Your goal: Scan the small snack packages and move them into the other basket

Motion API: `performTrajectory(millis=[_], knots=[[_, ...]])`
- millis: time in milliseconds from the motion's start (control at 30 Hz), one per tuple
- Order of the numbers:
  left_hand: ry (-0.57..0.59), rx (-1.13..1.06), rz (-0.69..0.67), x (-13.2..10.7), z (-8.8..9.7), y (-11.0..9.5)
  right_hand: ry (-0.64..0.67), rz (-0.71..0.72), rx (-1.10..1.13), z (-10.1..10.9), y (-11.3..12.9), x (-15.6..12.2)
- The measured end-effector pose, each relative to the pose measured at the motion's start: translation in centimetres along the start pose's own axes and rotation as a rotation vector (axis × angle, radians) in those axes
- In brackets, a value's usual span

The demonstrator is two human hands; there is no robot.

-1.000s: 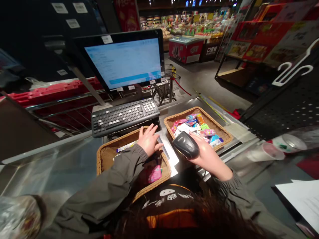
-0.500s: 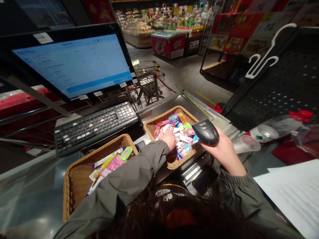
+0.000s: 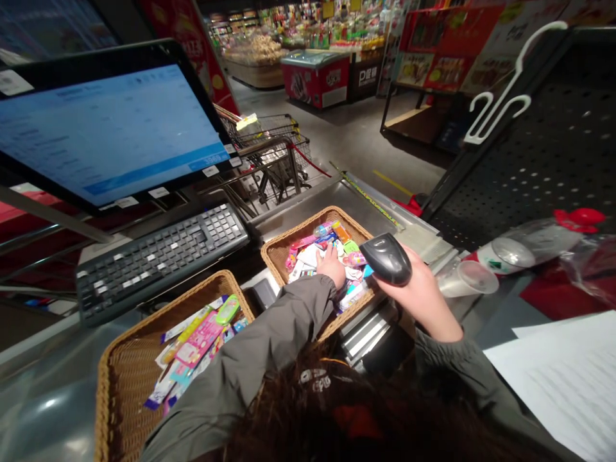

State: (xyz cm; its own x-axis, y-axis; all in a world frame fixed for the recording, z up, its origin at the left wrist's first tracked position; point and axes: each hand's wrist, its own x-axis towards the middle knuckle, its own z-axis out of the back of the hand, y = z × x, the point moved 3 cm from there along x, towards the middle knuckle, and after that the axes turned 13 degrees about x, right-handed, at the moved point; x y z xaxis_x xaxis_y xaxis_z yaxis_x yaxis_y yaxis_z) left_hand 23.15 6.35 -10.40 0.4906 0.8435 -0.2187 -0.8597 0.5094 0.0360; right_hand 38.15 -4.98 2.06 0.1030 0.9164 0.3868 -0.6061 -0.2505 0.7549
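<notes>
My right hand (image 3: 421, 289) is wrapped round a black barcode scanner (image 3: 386, 258), held just right of the far wicker basket (image 3: 283, 247). That basket holds several small colourful packets (image 3: 327, 240). My left hand (image 3: 332, 266) reaches into it with fingers curled down among the packets; what they grip, if anything, is hidden. A nearer wicker basket (image 3: 120, 359) at lower left holds more packets (image 3: 197, 337), pink and green ones on top.
A lit monitor (image 3: 106, 128) and black keyboard (image 3: 158, 260) stand behind the baskets on the steel counter (image 3: 43, 398). Clear plastic cups (image 3: 466, 279) and white paper (image 3: 563, 378) lie to the right. Shopping carts (image 3: 269, 154) and a black pegboard rack (image 3: 543, 147) stand beyond.
My left hand moved from the near basket across into the far basket. The scanner in my right hand shifted right and up. The view swung rightward.
</notes>
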Motion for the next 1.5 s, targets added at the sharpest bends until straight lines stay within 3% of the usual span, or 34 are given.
performTrajectory(millis=[333,500,700,1000,1133,1267,1500], knots=[[-0.026,-0.084,0.127,0.7,2.3,0.2,-0.005,0.014,-0.003,0.1,0.3,0.1],[-0.125,-0.065,0.088,-0.8,5.9,3.8,-0.022,0.026,-0.021,0.4,0.3,-0.4],[-0.322,-0.079,0.072,-5.9,10.9,9.3,-0.004,0.101,-0.023,-0.6,1.1,-0.4],[-0.517,-0.231,0.128,-14.7,16.2,16.4,0.028,0.218,0.029,-2.5,4.5,0.0],[-0.675,-0.182,0.194,-18.8,17.6,18.8,0.083,0.289,0.042,-3.8,6.8,0.1],[-0.822,-0.042,0.256,-23.0,18.3,20.1,0.153,0.4,0.04,-5.6,9.7,0.5],[-0.89,0.059,0.354,-29.1,18.6,22.6,0.216,0.605,0.052,-9.2,15.0,0.8]])
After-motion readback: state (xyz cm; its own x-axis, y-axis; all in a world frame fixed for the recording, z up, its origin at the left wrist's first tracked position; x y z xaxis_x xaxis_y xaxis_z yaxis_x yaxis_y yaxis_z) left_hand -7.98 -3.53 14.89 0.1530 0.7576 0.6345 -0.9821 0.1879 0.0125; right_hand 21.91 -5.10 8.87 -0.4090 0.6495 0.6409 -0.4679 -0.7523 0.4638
